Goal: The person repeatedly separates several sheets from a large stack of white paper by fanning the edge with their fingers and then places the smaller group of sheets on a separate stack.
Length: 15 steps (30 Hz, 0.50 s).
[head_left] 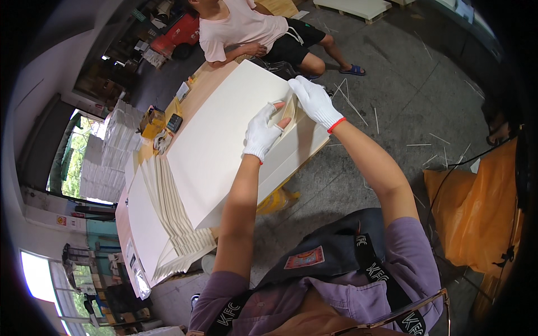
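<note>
Head view, left hand: left hand [261,133] in a white knit glove with a red cuff, fingers curled, pinching the lifted corner of the folded sheets [288,112] from the near side.
Head view, right hand: right hand [315,99], gloved the same way, laid over the far side of the same corner, fingers bent down onto it, gripping.
Head view, sheets: cream-coloured, thin, several layers fanned open between the two hands; this corner sits at the right end of the big paper stack [224,140].
Head view, stack: wide, flat, off-white, lying on the wooden worktable [204,78]; its right corner overhangs the table edge above the grey floor [403,84].
Head view, fanned pile: a second batch of pale folded paper [176,224], spread stepwise, lies at the near left of the stack, touching it.
Head view, table far end: small yellow items [152,120] and a dark calculator-like object [175,122] near the left edge.
Head view, surroundings: white paper bundles [109,151] stacked high left of the table; orange bag [476,207] on the floor at right.
Head view, other person: seated person in a pink shirt [235,28] at the far side of the table, hands apart from the stack corner being worked.
</note>
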Motion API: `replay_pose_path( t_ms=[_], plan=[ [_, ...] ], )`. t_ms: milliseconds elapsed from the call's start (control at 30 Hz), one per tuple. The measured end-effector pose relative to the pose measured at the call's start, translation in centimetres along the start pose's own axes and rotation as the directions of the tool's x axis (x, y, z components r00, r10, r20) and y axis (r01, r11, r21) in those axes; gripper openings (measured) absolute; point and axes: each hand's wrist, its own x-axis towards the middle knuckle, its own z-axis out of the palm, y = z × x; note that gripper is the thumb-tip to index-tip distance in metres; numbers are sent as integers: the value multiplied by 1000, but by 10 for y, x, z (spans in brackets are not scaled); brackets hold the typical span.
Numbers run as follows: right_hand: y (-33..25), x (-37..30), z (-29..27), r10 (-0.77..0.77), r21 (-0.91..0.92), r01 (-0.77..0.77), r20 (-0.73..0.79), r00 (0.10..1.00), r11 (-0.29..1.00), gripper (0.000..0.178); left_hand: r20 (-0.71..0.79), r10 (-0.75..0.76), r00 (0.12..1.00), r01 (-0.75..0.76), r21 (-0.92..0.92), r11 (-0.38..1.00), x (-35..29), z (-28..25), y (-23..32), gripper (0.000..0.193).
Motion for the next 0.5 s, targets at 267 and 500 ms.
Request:
replay_pose_path(
  t_ms=[267,500],
  plan=[
    [1,1,1,44,6,-45,48,998,999,47,9,-53,999,54,-85,995,-2,-3,-2,46],
    [-2,0,-1,102,-98,-94,80,992,991,48,-118,-18,993,-1,-159,987,-7,1,5,41]
  ],
)
